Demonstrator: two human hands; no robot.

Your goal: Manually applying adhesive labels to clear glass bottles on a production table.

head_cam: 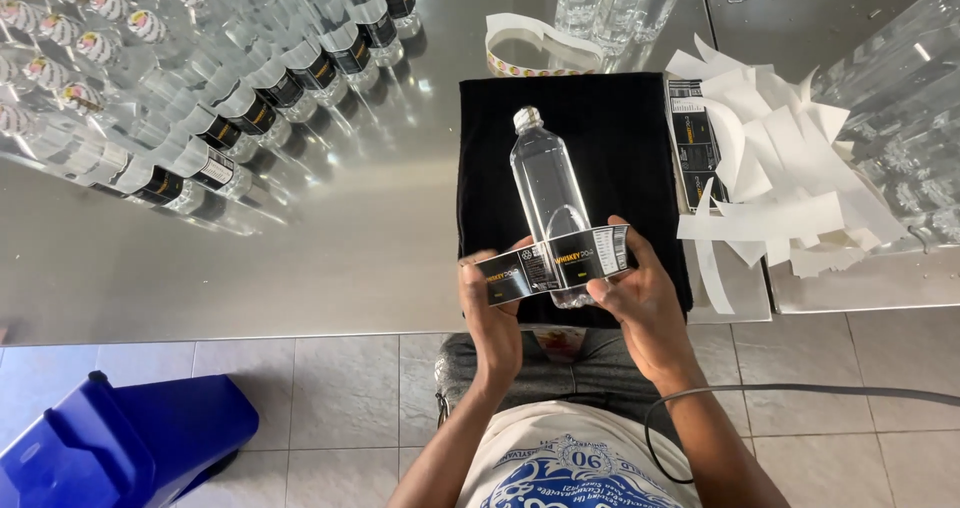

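Head view: on your steel table (350, 268) lies a black cloth (620, 138) with a clear bottle (545, 183). Your left hand (492, 313) and right hand (640, 303) pinch a black label (555, 263) stretched over it; next, I judge, press it squarely.

Over a black cloth (590, 118) on a steel table (350, 258), the left hand (495, 318) and right hand (640, 303) stretch a black label (553, 264) across a clear plastic bottle (548, 193), with labelled bottles (250, 108) lying well to the left.
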